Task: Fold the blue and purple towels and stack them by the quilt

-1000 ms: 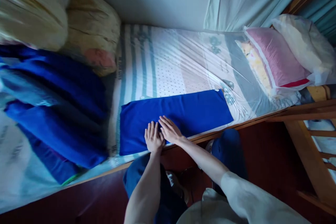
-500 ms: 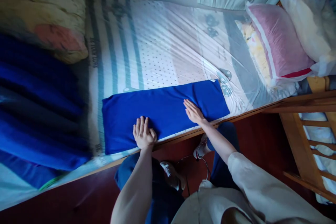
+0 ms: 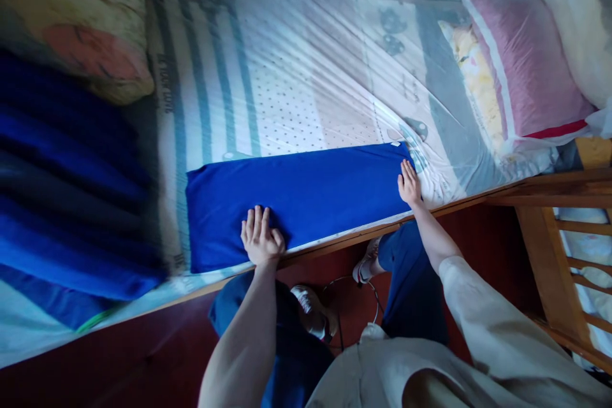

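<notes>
Where the left of the view is reached, a heap of dark blue bedding (image 3: 71,204) is seen piled on the striped mattress (image 3: 296,70). Just beside it, a folded blue cloth (image 3: 306,194) is laid flat along the near edge of the mattress. The left hand (image 3: 261,239) is pressed flat on the cloth's near edge, fingers extended, nothing grasped. The right hand (image 3: 410,183) is laid open-palmed on the cloth's right end, nothing gripped. A pink pillow (image 3: 530,64) is positioned at the far right.
</notes>
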{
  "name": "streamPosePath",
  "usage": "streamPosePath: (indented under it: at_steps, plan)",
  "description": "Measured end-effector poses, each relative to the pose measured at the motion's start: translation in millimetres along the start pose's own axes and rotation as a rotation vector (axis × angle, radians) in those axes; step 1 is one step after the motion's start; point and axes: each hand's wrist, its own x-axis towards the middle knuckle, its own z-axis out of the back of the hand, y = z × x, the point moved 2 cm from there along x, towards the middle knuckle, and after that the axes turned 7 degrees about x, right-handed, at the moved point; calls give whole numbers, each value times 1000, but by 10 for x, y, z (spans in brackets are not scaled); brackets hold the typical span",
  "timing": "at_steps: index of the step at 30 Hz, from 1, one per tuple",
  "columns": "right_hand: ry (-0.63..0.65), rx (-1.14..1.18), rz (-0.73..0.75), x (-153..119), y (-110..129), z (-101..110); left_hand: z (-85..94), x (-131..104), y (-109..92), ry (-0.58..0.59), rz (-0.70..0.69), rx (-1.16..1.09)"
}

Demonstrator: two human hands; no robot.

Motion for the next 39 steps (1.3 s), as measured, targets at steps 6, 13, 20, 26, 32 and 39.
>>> streamPosePath:
  at_steps: [6, 13, 20, 26, 32, 39]
  plan:
    - [-28, -107, -21, 79, -185, 74, -21, -5, 15, -7, -8, -6]
    - [-160, -125, -151, 23, 538, -143, -34, 21, 16, -9, -15, -18]
    - [103, 46, 43, -306, 2517, -1163, -31, 33, 13, 8, -24, -14]
    - [115, 11, 28, -390, 2797, -1416, -39, 31, -8, 24, -10, -9]
    - [80, -1, 21, -370, 2783, -1422, -11, 41, -16, 58, 21, -6]
    - [83, 28, 11, -368, 2684, -1527, -180, 96, -517, 84, -12, -132]
